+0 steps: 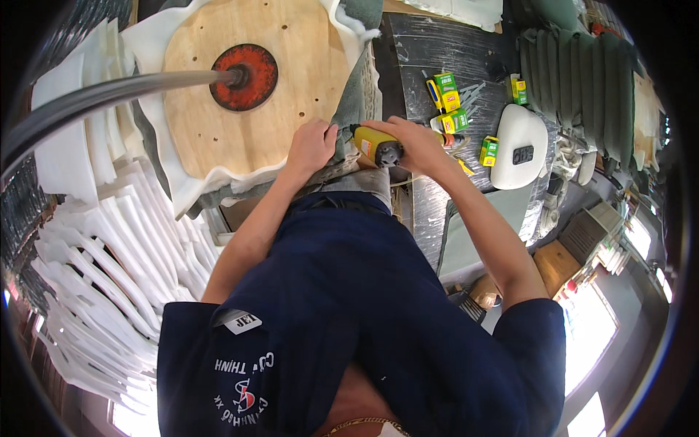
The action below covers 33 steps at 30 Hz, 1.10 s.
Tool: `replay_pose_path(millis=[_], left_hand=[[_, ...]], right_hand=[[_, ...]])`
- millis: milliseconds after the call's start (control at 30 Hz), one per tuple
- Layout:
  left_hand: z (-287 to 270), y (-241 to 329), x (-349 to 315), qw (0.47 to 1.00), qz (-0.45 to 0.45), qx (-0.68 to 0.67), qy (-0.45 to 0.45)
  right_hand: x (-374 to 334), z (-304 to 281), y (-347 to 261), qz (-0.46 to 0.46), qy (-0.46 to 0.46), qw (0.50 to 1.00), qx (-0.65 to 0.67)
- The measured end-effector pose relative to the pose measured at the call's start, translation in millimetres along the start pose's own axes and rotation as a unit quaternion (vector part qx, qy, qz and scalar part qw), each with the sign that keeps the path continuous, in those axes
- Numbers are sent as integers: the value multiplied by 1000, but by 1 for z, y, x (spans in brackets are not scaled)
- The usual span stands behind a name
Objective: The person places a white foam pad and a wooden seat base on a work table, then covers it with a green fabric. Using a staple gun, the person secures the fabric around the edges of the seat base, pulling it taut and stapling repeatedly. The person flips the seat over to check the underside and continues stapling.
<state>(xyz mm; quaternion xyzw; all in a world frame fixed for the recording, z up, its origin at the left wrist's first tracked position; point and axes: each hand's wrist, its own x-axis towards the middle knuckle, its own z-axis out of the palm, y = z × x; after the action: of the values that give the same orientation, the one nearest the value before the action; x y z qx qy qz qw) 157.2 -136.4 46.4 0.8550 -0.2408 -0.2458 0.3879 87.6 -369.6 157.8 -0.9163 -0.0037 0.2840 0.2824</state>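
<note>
My left hand (312, 146) presses down on grey-green fabric (358, 98) pulled over the near edge of a round plywood seat board (291, 44). White foam padding (156, 51) sticks out around the board. A red disc (256, 91) with a grey metal pole (109, 91) sits at the board's centre. My right hand (416, 142) grips a yellow staple gun (377, 146), with its nose against the fabric just right of my left hand. My navy shirt fills the lower middle of the view.
A dark metal-topped workbench (429, 44) carries several green-and-yellow small boxes (448, 91) and a white moulded plastic part (518, 146). Stacks of white foam cut-outs (109, 255) lie on the left. Green cushions (582, 80) stand in a row at the upper right.
</note>
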Motion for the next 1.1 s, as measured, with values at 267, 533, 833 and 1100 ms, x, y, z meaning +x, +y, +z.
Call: replay_pose_path(millis=[267, 533, 833, 1100], left_hand=[[1, 8, 5, 997, -47, 60, 17], [-17, 26, 31, 969, 102, 225, 15], [0, 15, 10, 975, 23, 214, 48], [11, 22, -2, 982, -89, 154, 70]], right_hand=[[29, -5, 2, -28, -40, 995, -85], [8, -26, 20, -38, -32, 995, -85], [47, -23, 8, -58, -53, 989, -122], [49, -45, 23, -135, -84, 977, -141]])
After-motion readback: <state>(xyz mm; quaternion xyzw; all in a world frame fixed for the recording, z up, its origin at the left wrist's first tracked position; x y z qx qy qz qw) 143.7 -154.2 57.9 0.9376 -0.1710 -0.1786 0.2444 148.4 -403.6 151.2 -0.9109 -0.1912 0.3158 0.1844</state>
